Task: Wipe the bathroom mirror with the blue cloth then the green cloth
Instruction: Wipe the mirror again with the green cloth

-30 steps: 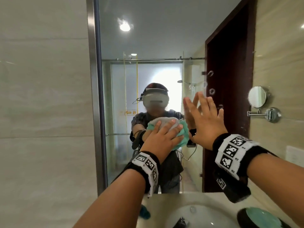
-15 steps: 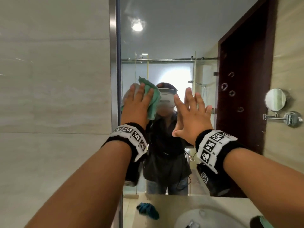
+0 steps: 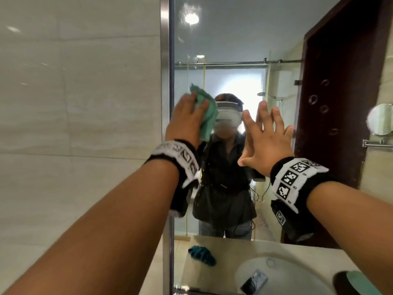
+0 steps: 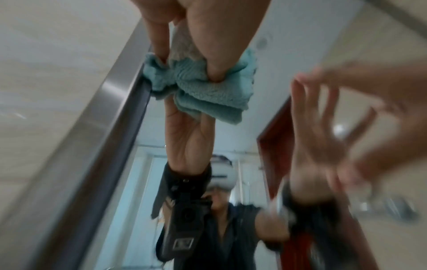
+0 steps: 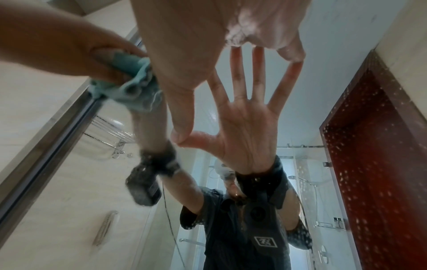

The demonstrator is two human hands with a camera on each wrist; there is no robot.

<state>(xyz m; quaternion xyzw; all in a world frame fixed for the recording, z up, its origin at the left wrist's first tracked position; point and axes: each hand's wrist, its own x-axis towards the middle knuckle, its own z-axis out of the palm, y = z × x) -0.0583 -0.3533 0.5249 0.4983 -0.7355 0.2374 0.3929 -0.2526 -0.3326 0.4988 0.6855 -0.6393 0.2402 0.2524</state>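
My left hand [image 3: 189, 116] presses a folded green cloth [image 3: 209, 116] flat against the bathroom mirror [image 3: 234, 39], close to its steel left frame [image 3: 165, 60]. In the left wrist view the straight fingers [image 4: 157, 36] and thumb push into the bunched green cloth [image 4: 208, 95] at the frame. My right hand [image 3: 265, 135] rests on the glass to the right, fingers straight and spread, holding nothing; in the right wrist view the right hand [image 5: 196, 45] meets its own reflection. A dark blue cloth [image 3: 202, 255] lies crumpled on the counter, low and left of the basin.
A white basin [image 3: 287, 277] with a chrome tap [image 3: 254, 281] sits below the hands. A dark dish [image 3: 357, 282] stands at the bottom right. A round shaving mirror [image 3: 380, 122] juts from the right wall. Tiled wall [image 3: 74, 103] fills the left.
My left hand carried the green cloth up and to the left, from mid-mirror to the left frame. The right hand stayed flat on the glass.
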